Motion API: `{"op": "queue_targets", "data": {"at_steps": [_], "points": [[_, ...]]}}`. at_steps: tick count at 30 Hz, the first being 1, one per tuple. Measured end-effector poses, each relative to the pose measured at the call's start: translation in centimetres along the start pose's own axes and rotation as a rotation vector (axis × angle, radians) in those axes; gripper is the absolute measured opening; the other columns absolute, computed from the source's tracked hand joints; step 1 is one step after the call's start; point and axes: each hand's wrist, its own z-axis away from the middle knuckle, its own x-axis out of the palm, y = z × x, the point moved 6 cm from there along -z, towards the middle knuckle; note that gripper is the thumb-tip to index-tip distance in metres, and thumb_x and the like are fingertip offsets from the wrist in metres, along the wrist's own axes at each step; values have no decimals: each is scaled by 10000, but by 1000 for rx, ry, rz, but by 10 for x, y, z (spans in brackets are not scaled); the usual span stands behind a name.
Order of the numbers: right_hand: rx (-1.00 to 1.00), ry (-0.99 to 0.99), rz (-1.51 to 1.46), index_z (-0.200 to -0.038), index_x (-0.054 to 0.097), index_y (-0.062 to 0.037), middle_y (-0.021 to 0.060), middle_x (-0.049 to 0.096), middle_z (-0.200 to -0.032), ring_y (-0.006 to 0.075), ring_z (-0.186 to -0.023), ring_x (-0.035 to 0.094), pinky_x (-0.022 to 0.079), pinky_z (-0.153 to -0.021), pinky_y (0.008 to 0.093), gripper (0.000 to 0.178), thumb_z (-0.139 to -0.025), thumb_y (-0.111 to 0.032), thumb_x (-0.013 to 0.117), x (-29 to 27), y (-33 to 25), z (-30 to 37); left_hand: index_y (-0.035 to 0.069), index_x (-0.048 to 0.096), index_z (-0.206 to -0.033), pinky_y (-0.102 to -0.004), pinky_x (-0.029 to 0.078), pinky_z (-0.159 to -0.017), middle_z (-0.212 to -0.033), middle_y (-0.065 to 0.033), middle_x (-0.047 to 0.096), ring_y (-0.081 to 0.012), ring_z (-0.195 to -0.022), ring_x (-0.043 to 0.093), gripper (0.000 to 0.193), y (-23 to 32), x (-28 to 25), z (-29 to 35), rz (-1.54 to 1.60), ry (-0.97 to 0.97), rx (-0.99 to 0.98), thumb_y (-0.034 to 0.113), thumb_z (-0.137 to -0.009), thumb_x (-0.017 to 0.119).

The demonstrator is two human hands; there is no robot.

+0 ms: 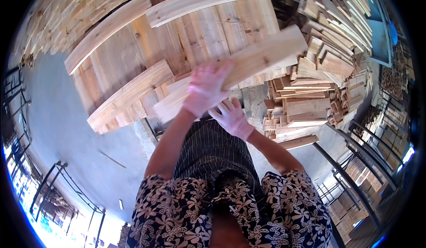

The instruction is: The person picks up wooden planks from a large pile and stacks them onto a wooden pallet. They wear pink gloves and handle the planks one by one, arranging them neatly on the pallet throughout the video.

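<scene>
A long pale wooden board lies slanted across a bench of planks, its right end raised toward the far right. My left hand, in a pinkish-white glove, lies over the board and grips it; motion blurs its fingers slightly. Just nearer to me is my right hand, gloved alike, with its fingers apart and their tips at the board's near edge. Whether those tips press on the board, I cannot tell. Beneath is the plank surface, carrying one loose board at the far edge and another at the near left.
Another board lies along the far left. Stacked wood offcuts rise on the right, with more piled boards behind. A blue metal frame stands at the far right. Grey floor extends on the left, beside dark metal racks.
</scene>
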Motion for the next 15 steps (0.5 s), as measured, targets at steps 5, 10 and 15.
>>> {"op": "queue_targets", "data": {"at_steps": [5,10,15], "points": [[147,-335,-147,-1216,598,-154,67,625,-1016,282,-1030,623,457,-941,512,388,-846,-217,699,0,12,83,278,396,-1553,-607,292,-1159,-1513,-212,435,-431,-1404,420,784,20,97,-46,-289,-21,119,293,-851,746],[320,-316,-146,-1266,594,-133,101,646,-1017,330,-1021,625,468,-934,500,425,-868,-245,691,-17,60,102,299,336,-1585,-636,234,-1194,-1506,-246,422,-468,-1435,379,664,20,111,-53,-253,-107,130,248,-968,575],[416,-295,-139,-1330,597,-170,118,663,-1080,352,-1059,624,474,-943,503,469,-878,-258,686,-29,96,112,368,341,-1565,-605,217,-1229,-1508,-249,415,-475,-1463,341,565,-10,144,-54,-20,186,-64,353,-1022,492]]}}
